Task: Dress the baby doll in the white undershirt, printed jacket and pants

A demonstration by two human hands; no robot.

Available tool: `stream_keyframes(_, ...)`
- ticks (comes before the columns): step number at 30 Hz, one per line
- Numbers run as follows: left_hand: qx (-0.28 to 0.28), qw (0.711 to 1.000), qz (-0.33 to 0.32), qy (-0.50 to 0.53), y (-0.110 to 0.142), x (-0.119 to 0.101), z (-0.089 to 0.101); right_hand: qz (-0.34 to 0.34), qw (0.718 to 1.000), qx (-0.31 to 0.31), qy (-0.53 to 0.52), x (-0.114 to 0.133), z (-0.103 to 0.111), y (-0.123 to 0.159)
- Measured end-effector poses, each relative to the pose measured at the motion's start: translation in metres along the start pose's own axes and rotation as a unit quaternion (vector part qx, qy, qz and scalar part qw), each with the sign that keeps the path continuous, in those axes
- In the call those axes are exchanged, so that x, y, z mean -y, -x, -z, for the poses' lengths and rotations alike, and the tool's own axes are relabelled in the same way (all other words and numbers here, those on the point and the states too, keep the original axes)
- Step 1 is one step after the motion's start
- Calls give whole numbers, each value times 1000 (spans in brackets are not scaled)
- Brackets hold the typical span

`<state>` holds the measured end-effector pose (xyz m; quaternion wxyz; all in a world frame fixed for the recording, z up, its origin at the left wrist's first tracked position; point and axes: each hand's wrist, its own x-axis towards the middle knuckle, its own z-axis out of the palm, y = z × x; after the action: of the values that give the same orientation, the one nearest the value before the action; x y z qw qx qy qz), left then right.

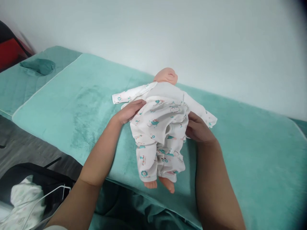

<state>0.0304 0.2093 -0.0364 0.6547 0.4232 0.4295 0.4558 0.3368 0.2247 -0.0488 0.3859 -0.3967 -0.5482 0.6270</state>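
Observation:
A baby doll (165, 76) lies on its back, its head by the wall and its bare feet toward me. It wears a white top (165, 90) and white printed trousers (153, 123), which reach up over its belly. My left hand (131, 111) rests along the left side of the waistband, fingers stretched out over the cloth and the thumb not clearly seen. At the other side of the trousers, my right hand (198, 128) has its fingers curled in at the cloth by the hip. Its fingertips are partly hidden.
A green padded bed cover (240, 140) runs along a white wall (153, 35). Toward the far left is a face hole (39, 66) in the bed. On a black chair (35, 171) at lower left lie printed cloth (26, 198) and a white wire hanger (48, 194).

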Motion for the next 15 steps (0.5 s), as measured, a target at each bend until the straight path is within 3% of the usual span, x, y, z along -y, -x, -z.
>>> stream_keyframes(7, 78, 995, 14, 67, 2, 5, -1, 37, 994, -94, 30, 3, -9, 0)
stream_keyframes(15, 30, 997, -58, 29, 5, 1, -4, 50, 991, -97, 80, 7, -25, -1)
